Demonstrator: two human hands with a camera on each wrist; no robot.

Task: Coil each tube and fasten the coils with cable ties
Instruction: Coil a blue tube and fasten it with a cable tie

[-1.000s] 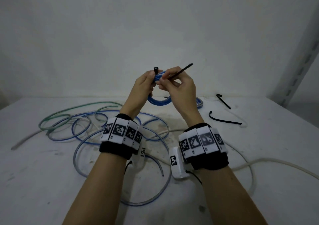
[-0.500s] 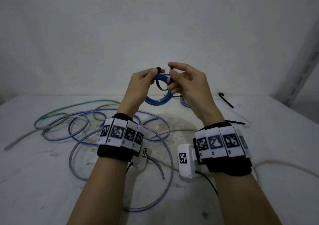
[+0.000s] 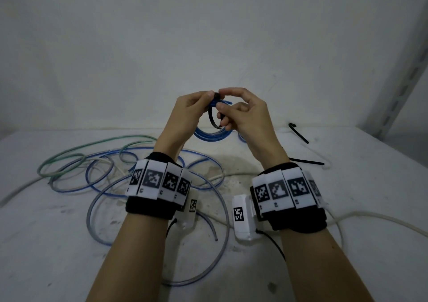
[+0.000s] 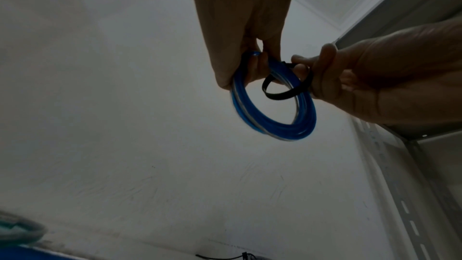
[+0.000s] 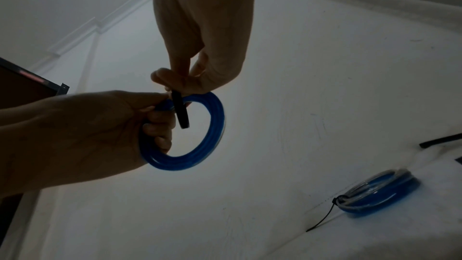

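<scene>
My left hand (image 3: 208, 99) holds a small blue tube coil (image 3: 212, 136) by its top, up in the air above the white table (image 3: 347, 267). A black cable tie (image 3: 211, 119) is looped loosely round the coil's top strands. My right hand (image 3: 222, 103) pinches the tie, forefinger and thumb at its head and the lower fingers on the strap. From the left wrist, the tie (image 4: 280, 96) forms a small ring through the coil (image 4: 287, 126). From the right wrist, the strap (image 5: 181, 112) crosses the coil (image 5: 212, 135) just below my right fingers (image 5: 162, 75).
A finished blue coil (image 5: 382, 193) with a fastened tie lies on the table behind my right hand. Loose green (image 3: 76, 153), blue (image 3: 104, 186) and whitish (image 3: 382, 218) tubes sprawl across the table. Two spare black ties (image 3: 298, 132) (image 3: 305, 161) lie at the right. A metal shelf upright (image 3: 405, 75) stands far right.
The tie's tail, which stuck out up and to the right, has been bent down and round the coil into a loop. Both hands stay raised and close together.
</scene>
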